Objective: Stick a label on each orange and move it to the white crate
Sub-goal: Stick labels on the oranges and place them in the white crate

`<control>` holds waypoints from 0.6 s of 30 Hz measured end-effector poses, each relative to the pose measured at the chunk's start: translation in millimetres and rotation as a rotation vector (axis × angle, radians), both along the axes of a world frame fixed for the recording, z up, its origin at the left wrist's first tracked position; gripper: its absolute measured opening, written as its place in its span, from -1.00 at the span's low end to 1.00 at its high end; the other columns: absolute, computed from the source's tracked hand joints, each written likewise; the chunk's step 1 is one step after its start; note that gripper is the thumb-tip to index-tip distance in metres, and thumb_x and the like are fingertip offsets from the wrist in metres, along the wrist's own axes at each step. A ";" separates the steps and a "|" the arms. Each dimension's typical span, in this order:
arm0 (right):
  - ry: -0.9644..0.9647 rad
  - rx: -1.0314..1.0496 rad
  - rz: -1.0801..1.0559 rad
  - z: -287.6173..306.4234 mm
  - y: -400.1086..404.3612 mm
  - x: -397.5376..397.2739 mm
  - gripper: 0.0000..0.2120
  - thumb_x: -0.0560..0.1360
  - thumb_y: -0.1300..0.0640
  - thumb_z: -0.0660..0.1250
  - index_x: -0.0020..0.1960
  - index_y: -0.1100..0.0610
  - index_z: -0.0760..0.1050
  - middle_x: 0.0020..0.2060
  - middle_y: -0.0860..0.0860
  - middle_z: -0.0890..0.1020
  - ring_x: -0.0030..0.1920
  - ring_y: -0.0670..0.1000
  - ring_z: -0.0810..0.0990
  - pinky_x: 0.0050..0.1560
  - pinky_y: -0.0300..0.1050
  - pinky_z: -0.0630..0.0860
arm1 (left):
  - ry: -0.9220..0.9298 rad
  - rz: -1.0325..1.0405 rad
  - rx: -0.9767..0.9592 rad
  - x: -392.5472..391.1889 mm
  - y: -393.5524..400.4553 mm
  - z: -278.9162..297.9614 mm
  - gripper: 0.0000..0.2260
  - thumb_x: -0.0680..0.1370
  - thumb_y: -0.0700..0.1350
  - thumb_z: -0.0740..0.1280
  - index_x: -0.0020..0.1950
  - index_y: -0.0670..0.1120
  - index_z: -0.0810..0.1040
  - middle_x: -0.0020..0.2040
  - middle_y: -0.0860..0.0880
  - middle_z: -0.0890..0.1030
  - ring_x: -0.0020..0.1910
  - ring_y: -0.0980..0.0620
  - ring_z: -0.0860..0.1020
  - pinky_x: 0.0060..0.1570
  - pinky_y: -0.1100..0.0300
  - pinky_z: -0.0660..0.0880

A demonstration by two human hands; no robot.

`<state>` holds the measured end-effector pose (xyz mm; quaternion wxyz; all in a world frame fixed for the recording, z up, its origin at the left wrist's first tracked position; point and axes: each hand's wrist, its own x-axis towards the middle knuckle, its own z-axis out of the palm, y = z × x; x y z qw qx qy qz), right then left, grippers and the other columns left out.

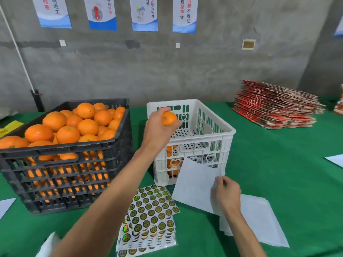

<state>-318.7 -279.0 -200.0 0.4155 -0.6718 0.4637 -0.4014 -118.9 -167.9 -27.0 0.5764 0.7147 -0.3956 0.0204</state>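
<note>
**Mia:** What is the biggest thing on the green surface?

**Ben:** The black crate by the left edge. It is piled full of oranges. Just right of it, in the middle, is the white crate. A few oranges already sit low down in its left side.

**Mia:** And the red stack?

**Ben:** Flat red boxes, far off by the back right corner. In front of the white crate, near the front edge, lie the label sheets, covered in round stickers. Right of them is a pile of white paper.

**Mia:** What are the hands doing?

**Ben:** The left hand is curled round one orange. It holds it up over the left rim of the white crate. The right hand pinches a loose white sheet by its edge, near the front of the white crate.

**Mia:** Does that orange have a label?

**Ben:** I cannot tell. I only see a little dark spot on top.

**Mia:** So where must it go?

**Ben:** I think straight down and a bit right. The open crate is right under the orange, and the left hand is much the nearer one. It just needs to lower and let go.
</note>
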 end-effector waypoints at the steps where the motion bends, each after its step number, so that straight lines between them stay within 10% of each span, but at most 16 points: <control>1: 0.026 0.014 0.007 -4.0 -4.4 -2.1 -0.63 0.63 0.26 0.21 -0.36 0.16 0.36 -0.49 -0.04 0.41 -0.38 0.04 0.36 -0.37 -0.11 0.30 | -0.032 0.003 0.037 4.1 -13.7 1.8 -0.54 0.49 0.06 0.57 0.36 0.07 0.57 0.23 0.06 0.58 0.12 0.10 0.55 0.09 0.21 0.44; 4: 0.107 0.015 0.055 -13.2 -11.3 -6.3 -0.81 0.65 0.23 0.21 0.10 0.23 0.59 -0.12 0.07 0.65 -0.15 0.06 0.50 -0.06 0.00 0.54 | -0.078 -0.012 0.164 14.3 -44.1 1.7 -0.57 0.48 0.10 0.57 0.32 0.10 0.61 0.25 0.05 0.59 0.12 0.02 0.57 0.15 0.07 0.53; 7: 0.103 -0.043 0.095 -8.3 -9.1 -6.8 -0.58 0.67 0.15 0.23 0.51 0.20 0.38 0.39 0.08 0.54 0.03 0.04 0.54 0.31 0.18 0.52 | -0.094 -0.013 0.362 23.4 -62.7 -1.0 -0.67 0.47 0.10 0.57 0.20 0.11 0.63 0.15 0.05 0.57 -0.03 -0.02 0.59 0.01 0.03 0.62; 10: 0.016 -0.128 0.160 5.9 -3.3 -1.0 -0.61 0.67 0.14 0.24 0.49 0.13 0.43 0.39 -0.01 0.54 0.37 0.00 0.51 0.45 0.00 0.40 | -0.097 -0.006 0.516 32.4 -75.0 -7.6 -0.72 0.47 0.04 0.58 0.15 0.07 0.67 0.22 0.02 0.62 0.09 -0.13 0.63 0.16 0.00 0.58; 14: -0.101 -0.183 0.230 27.5 7.8 17.9 -0.66 0.67 0.13 0.25 0.43 0.09 0.49 0.30 -0.08 0.60 0.30 -0.11 0.54 0.37 -0.06 0.48 | -0.027 -0.018 0.646 39.0 -83.2 -16.8 -0.68 0.52 -0.01 0.56 0.24 -0.05 0.69 0.41 -0.03 0.58 0.42 -0.08 0.51 0.46 -0.01 0.41; 18: -0.184 -0.300 0.300 50.6 26.5 42.2 -0.72 0.67 0.16 0.26 0.35 0.08 0.54 0.20 -0.10 0.64 0.17 -0.16 0.60 0.20 -0.17 0.55 | -0.077 -0.016 0.710 30.8 -69.0 -6.0 -0.80 0.62 -0.06 0.43 -0.01 -0.20 0.72 0.05 -0.11 0.70 0.14 -0.11 0.65 0.18 0.03 0.58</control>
